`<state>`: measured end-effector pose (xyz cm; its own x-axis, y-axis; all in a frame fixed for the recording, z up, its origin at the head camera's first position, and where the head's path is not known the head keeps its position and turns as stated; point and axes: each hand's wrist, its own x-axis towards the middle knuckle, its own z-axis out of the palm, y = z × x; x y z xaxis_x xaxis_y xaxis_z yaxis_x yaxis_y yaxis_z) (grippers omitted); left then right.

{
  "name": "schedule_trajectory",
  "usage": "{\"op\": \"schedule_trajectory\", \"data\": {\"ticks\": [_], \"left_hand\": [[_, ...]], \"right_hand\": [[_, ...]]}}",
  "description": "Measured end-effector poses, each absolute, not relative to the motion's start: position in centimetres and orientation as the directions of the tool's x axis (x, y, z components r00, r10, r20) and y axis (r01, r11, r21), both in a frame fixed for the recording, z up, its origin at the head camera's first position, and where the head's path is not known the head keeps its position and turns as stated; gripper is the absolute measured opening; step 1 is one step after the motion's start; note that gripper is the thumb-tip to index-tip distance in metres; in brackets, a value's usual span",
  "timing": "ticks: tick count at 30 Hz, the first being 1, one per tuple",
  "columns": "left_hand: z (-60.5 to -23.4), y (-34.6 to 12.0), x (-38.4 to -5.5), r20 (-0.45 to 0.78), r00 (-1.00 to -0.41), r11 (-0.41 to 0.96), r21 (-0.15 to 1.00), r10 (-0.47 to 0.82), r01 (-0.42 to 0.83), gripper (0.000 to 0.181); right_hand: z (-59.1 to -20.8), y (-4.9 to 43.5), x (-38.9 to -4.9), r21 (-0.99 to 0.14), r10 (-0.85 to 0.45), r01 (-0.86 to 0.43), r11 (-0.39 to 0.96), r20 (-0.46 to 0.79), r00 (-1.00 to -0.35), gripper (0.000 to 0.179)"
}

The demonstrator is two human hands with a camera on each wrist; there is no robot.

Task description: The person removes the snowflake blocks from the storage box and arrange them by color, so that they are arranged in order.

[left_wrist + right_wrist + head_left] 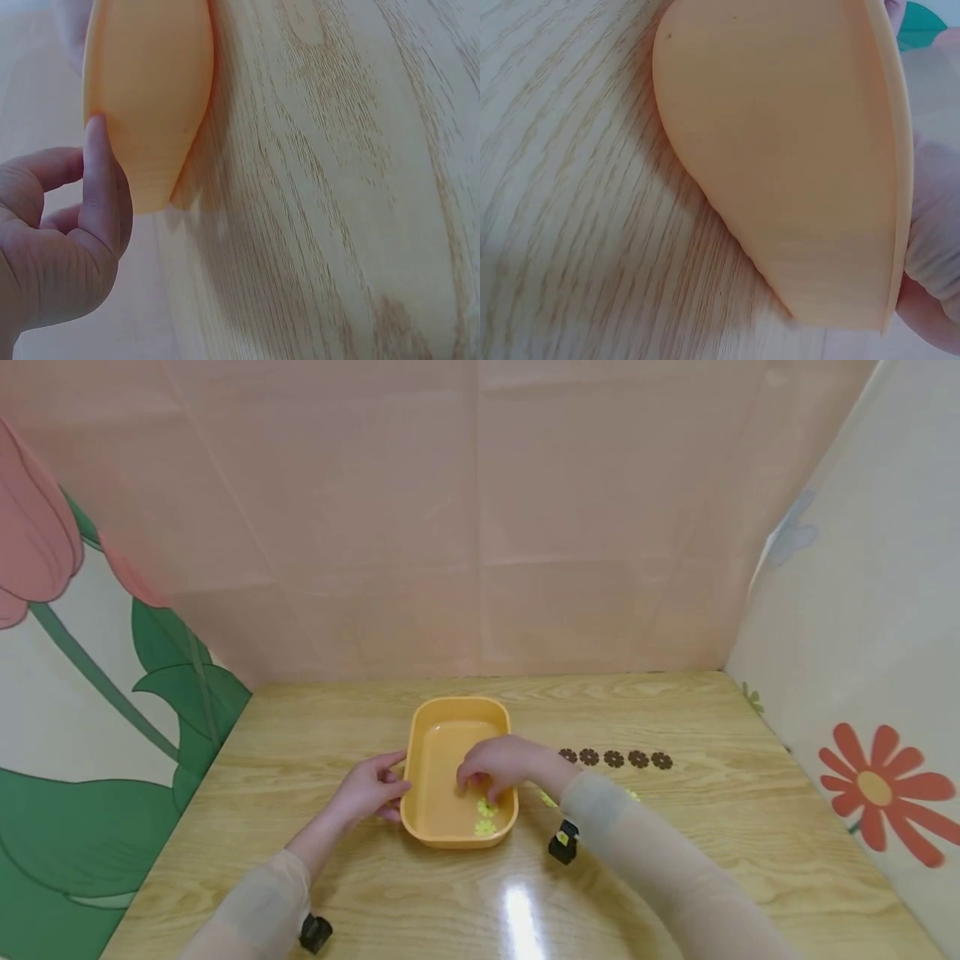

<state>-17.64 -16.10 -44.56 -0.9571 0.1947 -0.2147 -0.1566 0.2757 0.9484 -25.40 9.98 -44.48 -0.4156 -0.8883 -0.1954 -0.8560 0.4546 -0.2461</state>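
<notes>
A yellow-orange plastic tub stands on the table. My left hand is at its left side, fingers extended; in the left wrist view a fingertip touches the tub's outer wall near the rim. My right hand reaches over the right rim into the tub, its fingers bent downward. Just below those fingertips, two yellow-green flower-shaped pieces lie on the tub's floor. Whether the right fingers pinch a piece cannot be seen, since the tub's wall blocks the right wrist view.
Several brown flower-shaped pieces lie in a row on the wooden table, right of the tub. Nearer, yellow-green pieces are partly covered by the right forearm. A pink sheet closes off the back, with flower-patterned walls at both sides.
</notes>
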Motion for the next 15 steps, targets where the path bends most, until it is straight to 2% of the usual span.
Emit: {"op": "schedule_trajectory", "data": {"ticks": [9,15], "left_hand": [[-44.7,-16.1,-17.6,-0.218,-0.956,0.282,0.946,0.194,-0.158,0.060],[-44.6,-16.2,-17.5,-0.215,-0.957,0.288,0.945,0.195,-0.154,0.061]], "right_hand": [[-44.9,8.9,-25.0,-0.121,-0.844,-0.850,0.512,-0.253,-0.473,0.041],[-45.0,8.5,-24.9,-0.117,-0.833,-0.832,0.542,-0.204,-0.514,0.035]]}}
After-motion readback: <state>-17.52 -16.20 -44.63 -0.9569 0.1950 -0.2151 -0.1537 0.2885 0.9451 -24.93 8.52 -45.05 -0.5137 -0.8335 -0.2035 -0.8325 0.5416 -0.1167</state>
